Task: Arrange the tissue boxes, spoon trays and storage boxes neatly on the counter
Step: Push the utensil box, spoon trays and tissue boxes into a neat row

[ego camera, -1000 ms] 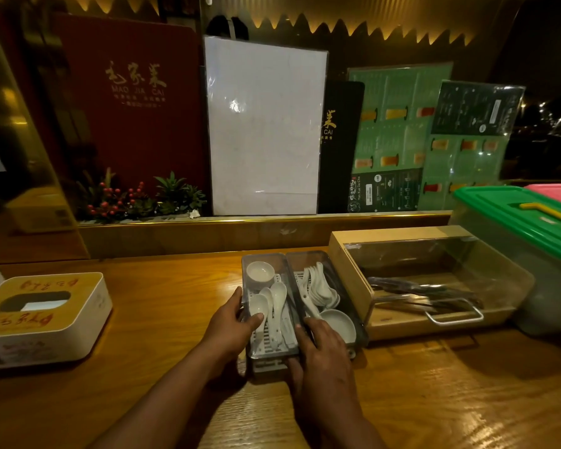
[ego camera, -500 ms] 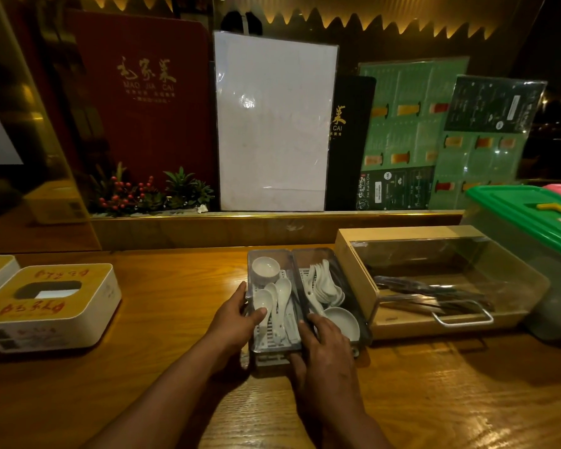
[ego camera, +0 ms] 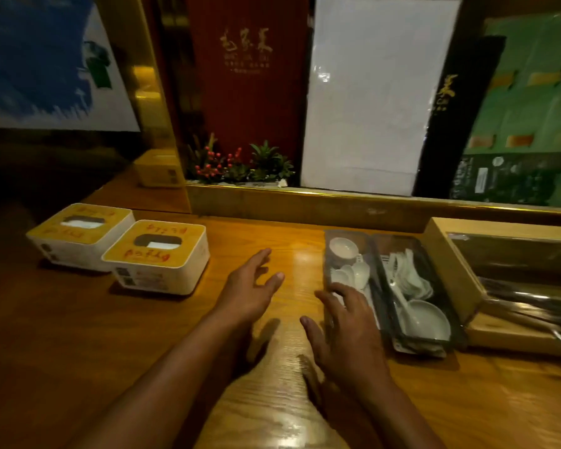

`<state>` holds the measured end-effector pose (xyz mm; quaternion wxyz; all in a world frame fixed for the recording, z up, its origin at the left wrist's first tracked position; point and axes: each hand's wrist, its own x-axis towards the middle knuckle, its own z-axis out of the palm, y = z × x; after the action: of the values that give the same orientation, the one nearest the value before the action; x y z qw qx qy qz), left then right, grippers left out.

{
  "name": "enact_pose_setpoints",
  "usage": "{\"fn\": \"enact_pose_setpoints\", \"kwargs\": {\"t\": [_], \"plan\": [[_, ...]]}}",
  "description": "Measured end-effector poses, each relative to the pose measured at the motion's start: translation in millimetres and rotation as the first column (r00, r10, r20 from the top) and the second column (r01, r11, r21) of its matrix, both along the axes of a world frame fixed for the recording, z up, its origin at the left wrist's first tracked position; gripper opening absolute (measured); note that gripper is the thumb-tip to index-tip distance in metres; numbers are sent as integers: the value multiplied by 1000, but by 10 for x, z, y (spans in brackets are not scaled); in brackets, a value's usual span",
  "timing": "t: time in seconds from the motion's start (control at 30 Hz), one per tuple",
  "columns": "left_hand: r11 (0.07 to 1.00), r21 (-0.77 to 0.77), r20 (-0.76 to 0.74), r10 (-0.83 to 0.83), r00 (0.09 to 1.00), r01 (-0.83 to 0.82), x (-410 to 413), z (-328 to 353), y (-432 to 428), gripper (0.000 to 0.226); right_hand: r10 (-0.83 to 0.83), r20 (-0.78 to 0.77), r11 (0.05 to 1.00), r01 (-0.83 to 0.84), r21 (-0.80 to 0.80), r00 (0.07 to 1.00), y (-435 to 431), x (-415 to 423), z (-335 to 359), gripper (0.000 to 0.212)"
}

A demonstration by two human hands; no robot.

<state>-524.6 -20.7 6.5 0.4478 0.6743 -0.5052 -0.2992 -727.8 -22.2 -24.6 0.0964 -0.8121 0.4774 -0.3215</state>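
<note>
Bare counter (ego camera: pixel 282 254) between tissue boxes (ego camera: pixel 157 256) and spoon trays (ego camera: pixel 386 286); open hands (ego camera: pixel 250 286) there.

Tissue boxes (ego camera: pixel 156 254) left; spoon trays (ego camera: pixel 386 286) right, seemingly touching storage box (ego camera: pixel 450 270).

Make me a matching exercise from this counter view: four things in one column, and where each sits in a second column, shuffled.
Things:
1. tissue boxes
2. spoon trays
3. left hand
4. berry plant

Places:
A. on the ledge behind the counter
B. far left of the counter
C. open over bare wood, between boxes and trays
D. beside the wooden storage box

Pairs: 1-B, 2-D, 3-C, 4-A
</note>
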Motion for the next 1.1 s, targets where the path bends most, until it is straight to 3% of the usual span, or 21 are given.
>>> {"fn": "enact_pose_setpoints", "kwargs": {"t": [0.2,0.3,0.43,0.53,0.7,0.9,1.1], "plan": [[988,-145,432,112,895,-54,1249,226,349,43,176,-60,984,-174,37,983,8,1244,184,61],[976,-173,490,202,848,-133,1901,175,422,45,144,-73,987,-138,81,987,-18,1950,205,67],[976,-85,553,213,806,-199,2486,56,456,57,53,-89,986,-38,165,995,-43,2525,91,67],[986,-7,537,143,831,-165,2678,-24,446,62,-22,-63,987,32,159,998,-45,2661,28,62],[997,21,376,65,924,-79,2654,-103,362,73,-51,-138,995,62,78,989,-99,2588,96,47],[997,21,366,-76,927,74,2192,-144,131,71,-160,-224,984,172,34,961,-263,2035,167,42],[994,10,358,-108,928,111,1515,-140,-172,71,-283,-206,956,294,21,937,-471,1411,180,43]]}}
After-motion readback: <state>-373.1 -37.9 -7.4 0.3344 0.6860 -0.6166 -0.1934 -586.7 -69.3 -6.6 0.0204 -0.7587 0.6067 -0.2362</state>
